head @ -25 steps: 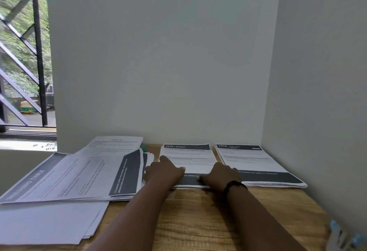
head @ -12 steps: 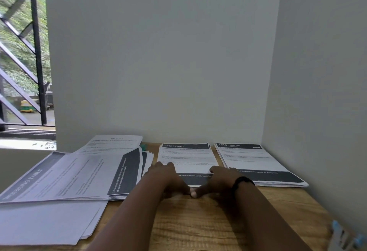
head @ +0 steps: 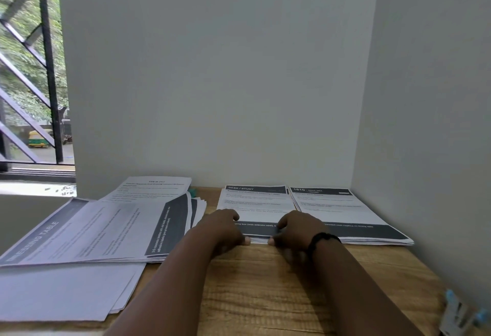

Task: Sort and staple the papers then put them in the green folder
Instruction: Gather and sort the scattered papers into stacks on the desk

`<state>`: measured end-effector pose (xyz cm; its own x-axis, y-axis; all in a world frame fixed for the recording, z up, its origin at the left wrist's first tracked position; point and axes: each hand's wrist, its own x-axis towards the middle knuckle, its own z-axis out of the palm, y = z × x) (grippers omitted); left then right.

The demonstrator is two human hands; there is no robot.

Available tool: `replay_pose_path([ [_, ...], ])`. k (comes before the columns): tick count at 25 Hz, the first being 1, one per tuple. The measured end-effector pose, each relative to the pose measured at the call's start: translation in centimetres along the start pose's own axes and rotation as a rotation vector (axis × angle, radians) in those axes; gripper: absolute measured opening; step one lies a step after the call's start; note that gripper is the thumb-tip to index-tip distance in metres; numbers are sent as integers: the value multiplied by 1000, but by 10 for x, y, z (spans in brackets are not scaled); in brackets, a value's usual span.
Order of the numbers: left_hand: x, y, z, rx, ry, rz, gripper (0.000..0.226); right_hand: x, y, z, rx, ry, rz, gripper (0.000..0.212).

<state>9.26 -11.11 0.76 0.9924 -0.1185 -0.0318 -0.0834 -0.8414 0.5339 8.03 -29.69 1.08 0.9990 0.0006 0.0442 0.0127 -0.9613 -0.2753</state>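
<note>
Papers of the "DESK / STUDY" stack [head: 255, 202] lie mid-desk against the wall, left hand [head: 221, 226] and right hand [head: 297, 229] both gripping its near edge with curled fingers — likely squaring it for stapling — unsorted sheets [head: 101, 226] fanned to the left.

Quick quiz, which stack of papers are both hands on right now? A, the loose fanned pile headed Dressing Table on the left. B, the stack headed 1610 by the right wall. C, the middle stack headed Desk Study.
C: the left hand and the right hand both grip the near edge of the Desk / Study stack, between the other two piles.
</note>
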Motion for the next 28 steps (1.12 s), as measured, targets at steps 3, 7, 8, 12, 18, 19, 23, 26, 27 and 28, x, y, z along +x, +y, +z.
replay_pose_path([
  [3, 2, -3, 2, 30, 29, 10, 76, 6, 1, 4, 26, 23, 10, 30],
  [7, 8, -5, 2, 52, 60, 5, 72, 15, 3, 8, 45, 28, 36, 34],
  [8, 8, -6, 2, 50, 70, 2, 71, 16, 4, 10, 42, 30, 41, 36],
  [12, 12, -9, 6, 50, 63, 19, 66, 20, 3, 15, 29, 55, 61, 40],
  [18, 15, -10, 7, 78, 38, 60, 58, 23, 2, 16, -6, 87, 86, 37],
  [19, 14, -9, 7, 98, 40, 62, 59, 24, 3, 16, 1, 89, 89, 38],
  [23, 8, -3, 5, 326, 137, 73, 74, 19, 3, 18, -29, 117, 98, 49],
  [26, -1, 3, 5, 281, 296, 139, 67, 4, -6, 15, -132, 291, 95, 63],
  [27, -5, 8, 3, 186, 353, 187, 59, -2, -11, 14, -147, 346, 86, 64],
  [28, -11, 15, -1, 52, 416, 243, 50, -9, -18, 14, -145, 395, 62, 60],
])
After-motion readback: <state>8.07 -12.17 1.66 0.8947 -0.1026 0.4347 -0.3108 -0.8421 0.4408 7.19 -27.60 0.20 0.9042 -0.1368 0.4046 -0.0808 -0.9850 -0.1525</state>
